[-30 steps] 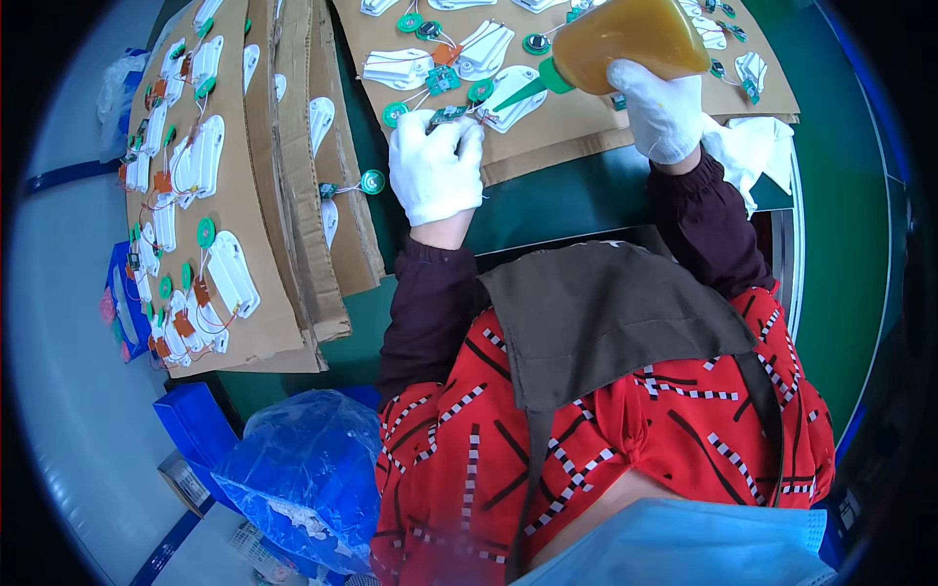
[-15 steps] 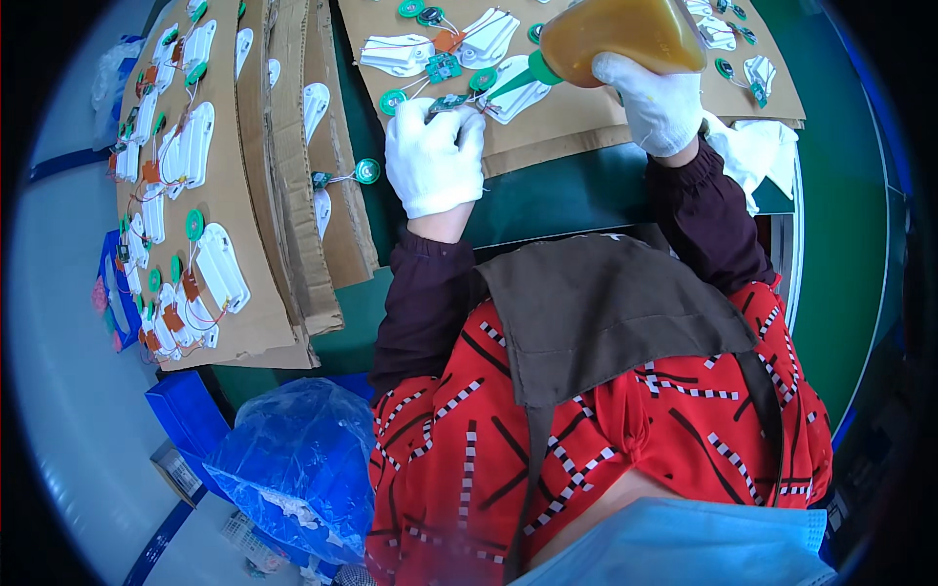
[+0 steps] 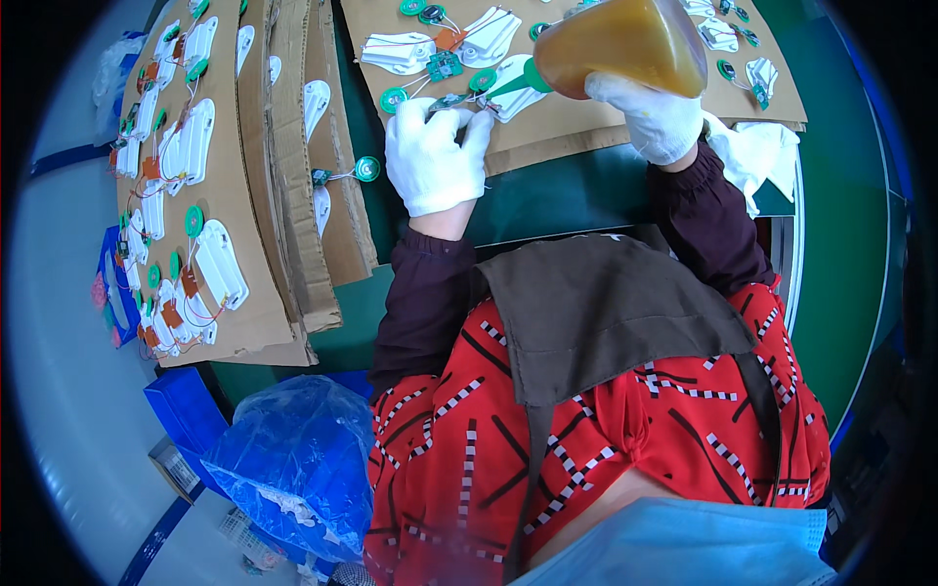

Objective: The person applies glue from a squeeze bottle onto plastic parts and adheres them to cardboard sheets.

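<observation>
My right hand (image 3: pixel 656 119), in a white glove, grips an amber squeeze bottle (image 3: pixel 620 44) tipped on its side. Its green nozzle (image 3: pixel 516 82) points left at small parts on a cardboard sheet (image 3: pixel 576 112). My left hand (image 3: pixel 433 156), also in a white glove, presses down on the sheet and pinches a small green part (image 3: pixel 447 102) just left of the nozzle tip. White plastic pieces (image 3: pixel 399 51), round green discs (image 3: pixel 394 98) and thin wires lie about the hands on the sheet.
At the left, a stack of cardboard sheets (image 3: pixel 244 322) holds several more white and green assemblies (image 3: pixel 220 259). A loose green disc (image 3: pixel 366 168) lies on the green table (image 3: pixel 576 195). White cloth (image 3: pixel 767 156) sits at the right. A blue plastic bag (image 3: pixel 293 459) and blue bin (image 3: pixel 186 415) stand lower left.
The bottle has tipped further down and its nozzle has moved closer to my left hand's fingertips. My left hand has shifted slightly along the sheet.
</observation>
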The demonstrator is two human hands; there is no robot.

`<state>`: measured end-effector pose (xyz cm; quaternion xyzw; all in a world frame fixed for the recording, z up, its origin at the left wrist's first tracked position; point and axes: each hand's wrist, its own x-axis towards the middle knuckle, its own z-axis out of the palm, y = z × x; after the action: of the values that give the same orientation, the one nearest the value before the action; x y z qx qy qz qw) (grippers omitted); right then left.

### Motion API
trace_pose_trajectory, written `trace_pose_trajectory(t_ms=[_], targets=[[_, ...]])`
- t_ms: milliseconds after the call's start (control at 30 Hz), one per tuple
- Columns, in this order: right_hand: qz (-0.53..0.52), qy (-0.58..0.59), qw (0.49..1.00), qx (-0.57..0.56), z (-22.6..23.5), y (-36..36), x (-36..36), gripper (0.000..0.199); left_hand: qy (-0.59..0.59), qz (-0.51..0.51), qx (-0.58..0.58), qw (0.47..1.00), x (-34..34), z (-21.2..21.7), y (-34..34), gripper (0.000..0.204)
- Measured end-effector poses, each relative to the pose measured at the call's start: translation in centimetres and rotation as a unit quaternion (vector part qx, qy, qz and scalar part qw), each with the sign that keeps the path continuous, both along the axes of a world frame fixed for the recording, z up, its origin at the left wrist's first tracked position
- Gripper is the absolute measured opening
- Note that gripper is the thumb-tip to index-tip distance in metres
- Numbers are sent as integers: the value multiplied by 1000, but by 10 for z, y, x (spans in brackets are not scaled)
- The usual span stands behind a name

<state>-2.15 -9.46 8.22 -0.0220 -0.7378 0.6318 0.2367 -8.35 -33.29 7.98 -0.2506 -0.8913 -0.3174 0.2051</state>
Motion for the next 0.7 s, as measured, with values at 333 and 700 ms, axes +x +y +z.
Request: trace_pose_trajectory(t_ms=[333,700], targets=[[109,90,989,-33,32,-26,3,51,4,24,-9,1000,4,-4,2,17],[111,92,986,-88,16,-7,12,48,7,24,-12,1000,2,-4,5,18]])
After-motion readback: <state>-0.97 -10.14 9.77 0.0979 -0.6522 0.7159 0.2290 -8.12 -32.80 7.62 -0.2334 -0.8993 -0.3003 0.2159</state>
